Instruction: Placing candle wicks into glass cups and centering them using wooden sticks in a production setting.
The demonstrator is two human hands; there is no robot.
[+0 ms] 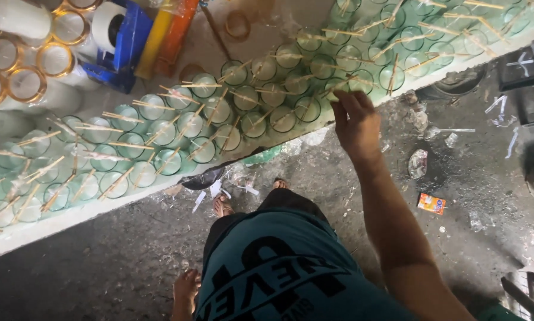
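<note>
Fingers of the right hand [357, 122] rest on the rim of a green glass jar [336, 89] at the near edge of the workbench [71, 223]; whether they pinch anything cannot be told. The left hand is out of view. Green jars [178, 128] stand packed rim to rim along the bench, each with a thin wooden stick [127, 145] laid across its mouth. Farther back on the bench stand white jars with gold rims [26, 83], beside a blue holder [127, 44] carrying a white tape roll [106, 25], and yellow and orange tubes [166, 35] lying side by side. Below the bench, the concrete floor [314, 172] is dirty and strewn with paper scraps [216, 190]. A small orange packet [431, 204] lies flat on the floor to the right of the forearm, near a crumpled wrapper [417, 163].
</note>
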